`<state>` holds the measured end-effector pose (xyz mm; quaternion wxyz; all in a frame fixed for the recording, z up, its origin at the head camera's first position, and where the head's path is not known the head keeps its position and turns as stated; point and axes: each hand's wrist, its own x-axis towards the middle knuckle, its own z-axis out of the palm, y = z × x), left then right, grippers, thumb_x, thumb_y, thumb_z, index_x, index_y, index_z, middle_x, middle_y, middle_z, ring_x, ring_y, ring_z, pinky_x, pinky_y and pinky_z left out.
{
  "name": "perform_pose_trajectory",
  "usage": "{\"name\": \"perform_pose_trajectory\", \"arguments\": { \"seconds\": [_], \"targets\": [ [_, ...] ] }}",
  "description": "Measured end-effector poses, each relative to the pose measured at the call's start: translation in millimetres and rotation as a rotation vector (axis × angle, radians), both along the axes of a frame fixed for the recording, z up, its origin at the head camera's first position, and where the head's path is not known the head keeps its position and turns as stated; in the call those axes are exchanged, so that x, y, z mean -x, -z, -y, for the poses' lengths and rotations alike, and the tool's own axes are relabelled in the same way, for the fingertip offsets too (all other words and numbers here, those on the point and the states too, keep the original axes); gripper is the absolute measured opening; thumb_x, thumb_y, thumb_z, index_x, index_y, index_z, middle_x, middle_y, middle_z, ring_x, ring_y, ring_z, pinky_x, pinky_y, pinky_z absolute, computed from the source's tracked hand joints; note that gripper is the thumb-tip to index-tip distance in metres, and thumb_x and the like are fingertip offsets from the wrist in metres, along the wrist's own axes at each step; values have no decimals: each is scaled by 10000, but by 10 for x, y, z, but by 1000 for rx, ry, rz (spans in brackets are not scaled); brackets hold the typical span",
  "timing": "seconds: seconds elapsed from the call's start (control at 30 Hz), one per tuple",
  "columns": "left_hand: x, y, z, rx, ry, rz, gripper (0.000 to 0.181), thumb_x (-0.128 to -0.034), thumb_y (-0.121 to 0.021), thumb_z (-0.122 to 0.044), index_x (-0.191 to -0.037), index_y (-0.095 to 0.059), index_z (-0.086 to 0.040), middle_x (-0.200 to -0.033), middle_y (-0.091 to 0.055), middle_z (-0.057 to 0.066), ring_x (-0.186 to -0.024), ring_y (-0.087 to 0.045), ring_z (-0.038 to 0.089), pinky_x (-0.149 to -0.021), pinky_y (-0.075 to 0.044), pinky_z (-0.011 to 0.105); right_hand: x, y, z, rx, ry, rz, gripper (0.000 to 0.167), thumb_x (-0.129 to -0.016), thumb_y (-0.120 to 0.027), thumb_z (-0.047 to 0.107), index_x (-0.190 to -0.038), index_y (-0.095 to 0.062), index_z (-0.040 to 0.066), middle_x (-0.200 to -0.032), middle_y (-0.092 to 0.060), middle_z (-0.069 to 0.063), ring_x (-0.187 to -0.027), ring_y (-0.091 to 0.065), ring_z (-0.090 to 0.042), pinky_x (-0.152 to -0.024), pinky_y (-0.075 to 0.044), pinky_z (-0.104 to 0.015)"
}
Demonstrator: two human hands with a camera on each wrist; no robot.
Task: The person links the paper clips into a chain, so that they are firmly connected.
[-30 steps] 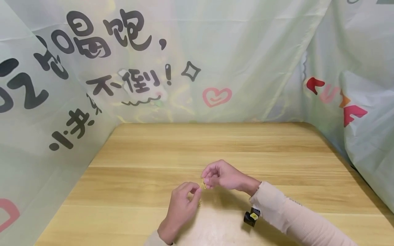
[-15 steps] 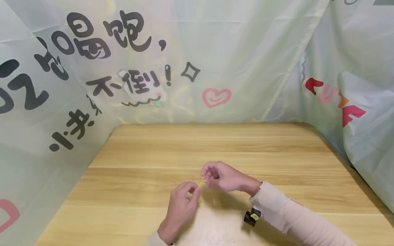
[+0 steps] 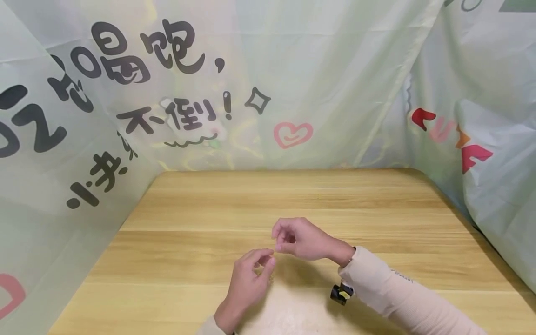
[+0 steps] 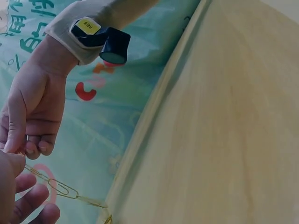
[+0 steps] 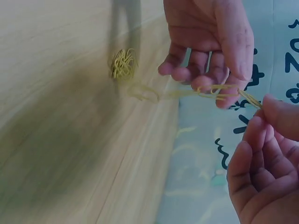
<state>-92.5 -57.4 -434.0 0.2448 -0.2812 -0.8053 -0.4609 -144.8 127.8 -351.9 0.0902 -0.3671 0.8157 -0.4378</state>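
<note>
Thin gold paper clips are linked into a chain (image 5: 215, 91) that hangs between my hands and slants down toward the table. My right hand (image 3: 305, 237) pinches a paper clip (image 5: 251, 99) at the chain's upper end between thumb and finger. Close beside it, my left hand (image 3: 253, 274) has thumb and forefinger curled about the chain just below that clip. Its other fingers are spread loosely, and the exact contact is partly hidden. The lower end of the chain gathers in a small heap of paper clips (image 5: 124, 64) on the table; the left hand mostly covers it in the head view.
Both hands are above a light wooden table (image 3: 188, 204). Printed cloth hangings (image 3: 335, 83) close off its back and sides. A small black camera (image 3: 341, 294) is strapped under the right wrist, beside a beige sleeve (image 3: 402, 284).
The clip between the hands showed as a yellow loop at the fingertips earlier; now the fingertips have drawn closer and largely cover it. The left thumb and forefinger have parted slightly.
</note>
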Motion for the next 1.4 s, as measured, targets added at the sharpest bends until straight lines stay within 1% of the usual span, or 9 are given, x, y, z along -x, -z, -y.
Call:
{"name": "perform_pose_trajectory", "arguments": {
  "seconds": [0.2, 0.33, 0.5, 0.6, 0.7, 1.0, 1.13, 1.23, 1.4],
  "targets": [
    [-32, 4, 4, -29, 9, 60, 62, -895, -632, -62, -869, -675, -26, -808, -665, -26, -747, -598, 81, -661, -548, 312, -21, 28, 50, 11, -37, 37, 105, -881, -682, 9, -930, -611, 68, -766, -629, 32, -686, -579, -71, -646, -528, -259],
    [-58, 12, 18, -37, -3, 71, 64, -893, -635, -69, -841, -664, -46, -788, -642, -76, -743, -583, 57, -671, -536, 296, 90, 130, -8, -21, 0, 9, 40, -923, -651, 78, -949, -630, 56, -807, -652, -5, -721, -595, -78, -682, -534, -265],
    [-41, -10, 4, -58, 1, 91, 55, -885, -641, -47, -841, -673, -54, -797, -642, -98, -752, -592, 60, -683, -551, 333, 405, 299, -250, -170, 200, -53, 138, -941, -631, 112, -1029, -647, 7, -893, -660, -17, -822, -620, -148, -758, -536, -330],
    [-33, -21, -7, -73, -1, 96, 54, -867, -654, -27, -828, -677, -56, -795, -642, -106, -746, -590, 59, -681, -552, 335, 576, 390, -418, -272, 330, -40, 227, -955, -615, 130, -1122, -638, -23, -1041, -664, -107, -975, -619, -268, -850, -515, -431],
    [-32, -26, -13, -81, -1, 95, 57, -855, -664, -14, -822, -681, -57, -792, -643, -107, -739, -590, 58, -680, -549, 319, 719, 438, -570, -357, 390, -31, 339, -966, -594, 147, -1236, -577, -58, -1231, -589, -220, -1149, -539, -389, -957, -446, -520],
    [-17, -12, -4, -82, -5, 81, 90, -849, -672, -14, -830, -683, -101, -794, -644, -106, -739, -593, 58, -685, -552, 310, 1059, 456, -856, -530, 401, 4, 606, -976, -562, 150, -1410, -289, -172, -1444, -289, -381, -1340, -273, -505, -1098, -250, -566],
    [-13, -1, 2, -79, 3, 42, 82, -846, -669, -4, -826, -679, -83, -789, -650, -86, -732, -595, 61, -672, -550, 298, 1112, 464, -904, -638, 356, -6, 584, -981, -555, 162, -1424, -311, -132, -1482, -230, -367, -1344, -258, -517, -1090, -246, -590],
    [-14, 2, 2, -87, 11, 33, 82, -847, -666, -2, -824, -676, -79, -785, -650, -83, -725, -592, 59, -663, -547, 287, 1119, 458, -923, -687, 339, -38, 492, -979, -554, 154, -1387, -412, -80, -1450, -336, -325, -1287, -353, -524, -1022, -308, -646],
    [-9, -5, 6, -82, 10, 54, 85, -850, -665, -10, -822, -676, -90, -788, -648, -96, -724, -588, 52, -660, -543, 274, 1149, 479, -928, -632, 340, -111, 152, -940, -584, 36, -1067, -645, -20, -1069, -639, -178, -981, -589, -367, -839, -481, -516]
  ]
}}
